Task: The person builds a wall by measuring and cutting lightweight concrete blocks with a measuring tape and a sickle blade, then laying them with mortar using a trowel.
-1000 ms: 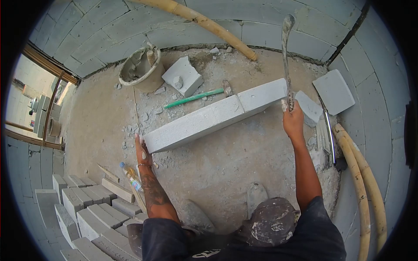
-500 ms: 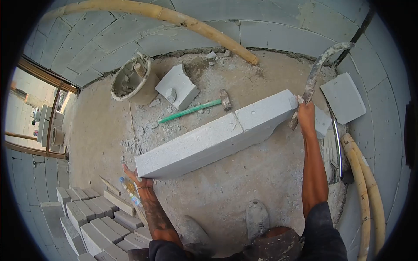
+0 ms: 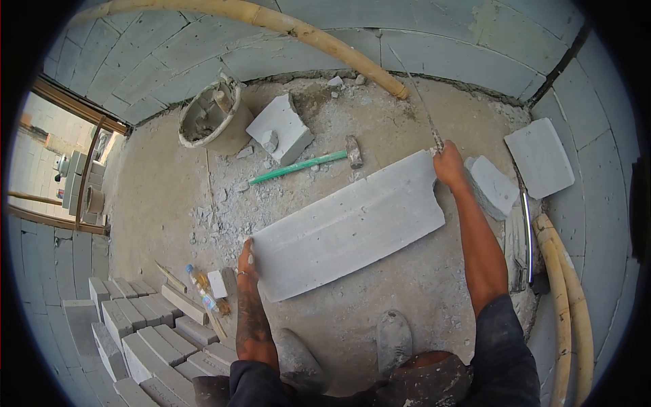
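A long pale building block [image 3: 352, 224] is tilted with its broad face toward me, its right end broken unevenly. My left hand [image 3: 248, 259] holds its left end, fingers along the upper edge and the palm side hidden. My right hand [image 3: 449, 165] is closed around a long, mortar-caked blade [image 3: 422, 102], which shows nearly edge-on and points up and away. That hand sits right at the block's upper right corner. Beyond the block, a hammer [image 3: 305, 166] with a green handle lies on the floor among rubble.
A mortar bucket [image 3: 234, 129] and a broken block [image 3: 281, 129] stand near the far wall. Block pieces [image 3: 491, 186] lie at right, beside bamboo poles [image 3: 566, 298]. Stacked bricks [image 3: 152, 339] and a plastic bottle [image 3: 201, 285] are at lower left. A bamboo pole [image 3: 305, 37] leans across the far wall.
The block has turned from its narrow face up to its broad face toward me. My left hand has moved up and right; my right hand moved left, swinging the blade leftward.
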